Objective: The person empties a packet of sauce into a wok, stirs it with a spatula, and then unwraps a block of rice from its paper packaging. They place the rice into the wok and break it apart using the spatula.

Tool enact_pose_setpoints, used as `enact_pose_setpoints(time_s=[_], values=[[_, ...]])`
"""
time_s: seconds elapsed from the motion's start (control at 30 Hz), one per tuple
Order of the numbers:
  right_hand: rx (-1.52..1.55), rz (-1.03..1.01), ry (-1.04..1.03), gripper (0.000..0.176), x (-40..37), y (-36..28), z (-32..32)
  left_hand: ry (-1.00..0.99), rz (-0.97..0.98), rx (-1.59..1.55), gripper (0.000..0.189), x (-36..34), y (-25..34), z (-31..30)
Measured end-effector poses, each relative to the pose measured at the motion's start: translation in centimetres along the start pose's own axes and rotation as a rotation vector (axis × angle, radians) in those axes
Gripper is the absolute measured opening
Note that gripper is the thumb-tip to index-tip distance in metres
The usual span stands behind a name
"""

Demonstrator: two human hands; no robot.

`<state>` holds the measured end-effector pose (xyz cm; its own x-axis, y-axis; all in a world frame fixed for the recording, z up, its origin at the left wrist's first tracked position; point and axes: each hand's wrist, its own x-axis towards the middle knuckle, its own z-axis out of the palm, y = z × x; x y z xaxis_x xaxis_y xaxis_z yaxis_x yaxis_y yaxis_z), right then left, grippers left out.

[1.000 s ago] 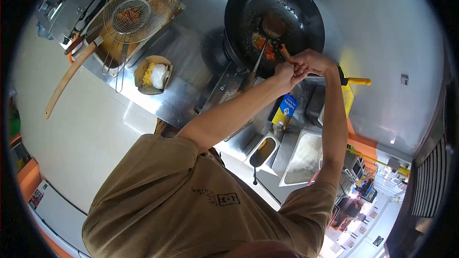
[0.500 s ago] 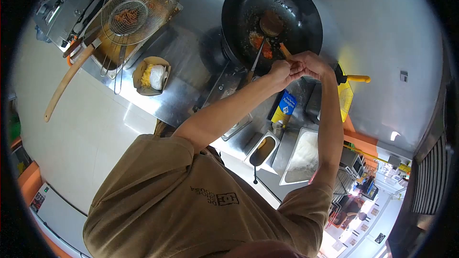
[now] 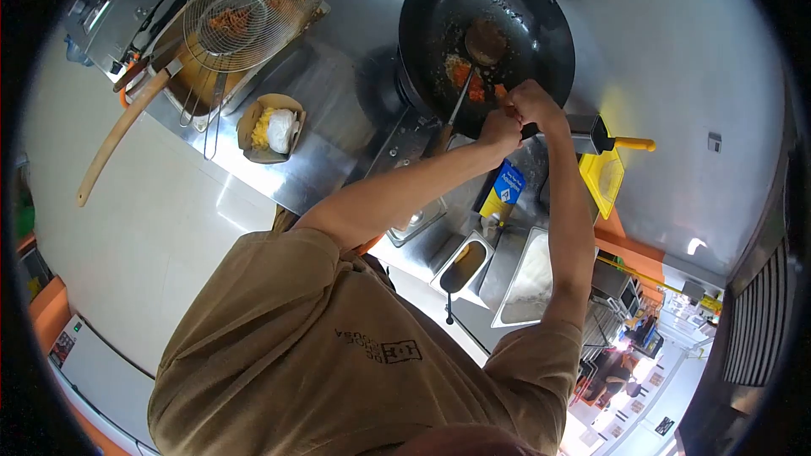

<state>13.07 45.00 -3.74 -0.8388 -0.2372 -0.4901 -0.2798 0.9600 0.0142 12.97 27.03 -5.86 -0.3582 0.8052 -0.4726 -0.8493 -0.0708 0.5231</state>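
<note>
A black wok [image 3: 541, 42] stands tilted on the stove, with red-orange chopped food [image 3: 475, 89] and oil inside. A ladle [image 3: 485, 42] rests in it, its long handle leaning over the near rim. My left hand [image 3: 503, 128] is closed at that rim, fingers curled. Just beside and above it, my right hand [image 3: 535, 105] is closed too, its knuckles over the wok. A small orange piece [image 3: 500, 91] shows at the right hand's fingertips. What lies inside the fists is hidden.
Left are a wire strainer [image 3: 258, 4] over a fryer pan and a carton [image 3: 272, 128] with yellow food and a white bundle. Nearer stand a blue-yellow box [image 3: 503, 190], a small metal container [image 3: 463, 264] and a tray of white powder [image 3: 525, 283]. A yellow-handled tool [image 3: 634, 143] sits right.
Both hands have shifted: the right is up and further over the wok, the left slightly lower. Less of the orange piece sticks out. The view has moved slightly.
</note>
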Motion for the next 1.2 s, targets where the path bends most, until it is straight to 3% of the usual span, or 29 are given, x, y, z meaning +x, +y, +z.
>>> enact_pose_setpoints(time_s=[0.07,0.13,0.2,0.27,0.37,0.47,0.53,0.57,0.63,0.7,0.77,0.8,0.83,0.87,0.9,0.93,0.97,1.0,1.1,1.17,1.2], values=[[0.034,0.180,0.064,0.018,0.5,0.0,1.5,-0.026,0.041,0.043,0.010,-0.8,0.1,0.1],[-0.055,0.192,0.052,0.015,0.8,-0.3,1.8,0.093,0.027,-0.017,0.007,-1.3,0.0,0.9],[-0.144,0.206,0.040,0.015,1.3,-1.4,1.7,0.084,0.042,-0.004,0.007,-1.4,-0.2,0.7],[0.323,0.466,0.219,0.018,1.6,-2.3,2.1,0.071,0.057,0.011,0.015,-1.3,-0.2,0.7],[0.078,0.296,0.204,0.017,1.5,-2.9,1.7,0.008,-0.007,0.004,0.014,-0.8,-0.3,0.6],[0.218,0.477,0.102,0.020,1.5,-3.2,1.6,-0.004,0.026,0.091,0.014,-1.1,0.0,0.6],[0.238,0.449,0.114,0.021,0.9,-2.8,2.5,-0.004,-0.010,0.018,0.017,-2.0,0.2,0.6],[0.259,0.418,0.125,0.023,0.7,-2.1,3.5,0.014,-0.007,0.016,0.017,-2.2,0.2,0.5],[0.012,0.139,0.198,0.027,-0.8,-3.0,2.2,-0.025,-0.074,-0.041,0.015,-2.1,0.0,0.5],[0.276,0.489,0.193,0.033,-2.3,-7.4,-1.8,-0.039,-0.120,-0.098,0.015,-1.3,-0.9,0.2],[1.131,1.115,0.243,0.038,-4.0,-11.4,-6.9,-0.067,-0.189,-0.151,0.015,-1.3,-0.9,-1.5],[1.157,1.138,0.243,0.038,-4.7,-13.2,-8.9,-0.052,-0.249,-0.264,0.016,-1.4,-0.3,-2.0],[1.205,1.134,0.464,0.038,-5.8,-15.2,-10.6,-0.050,-0.322,-0.368,0.017,-1.9,0.5,-1.9],[1.223,1.154,0.700,0.039,-7.8,-17.1,-11.0,-0.061,-0.230,-0.115,0.020,-4.1,2.7,-2.2],[1.273,1.151,0.732,0.037,-9.9,-17.7,-9.5,-0.260,-0.146,-0.068,0.019,-3.5,2.0,-4.0],[1.322,1.143,0.773,0.035,-11.5,-17.6,-7.2,-0.344,-0.254,-0.265,0.021,-3.3,2.7,-5.8],[1.330,1.081,0.824,0.032,-13.0,-18.1,-4.6,-0.221,-0.260,-0.065,0.025,-6.4,6.8,-5.3],[1.330,1.107,0.843,0.029,-13.1,-19.2,-2.8,-0.287,-0.224,0.006,0.025,-7.1,8.4,-6.8],[1.391,1.239,0.562,0.021,-13.4,-21.9,6.0,-0.428,-0.165,0.233,0.027,-10.5,14.1,-10.1],[1.439,1.208,0.400,0.022,-12.0,-22.9,14.0,-0.318,-0.073,0.508,0.032,-13.2,16.5,-11.5],[1.449,1.220,0.422,0.022,-10.9,-23.5,16.3,-0.306,-0.025,0.594,0.034,-13.7,17.0,-13.2]])
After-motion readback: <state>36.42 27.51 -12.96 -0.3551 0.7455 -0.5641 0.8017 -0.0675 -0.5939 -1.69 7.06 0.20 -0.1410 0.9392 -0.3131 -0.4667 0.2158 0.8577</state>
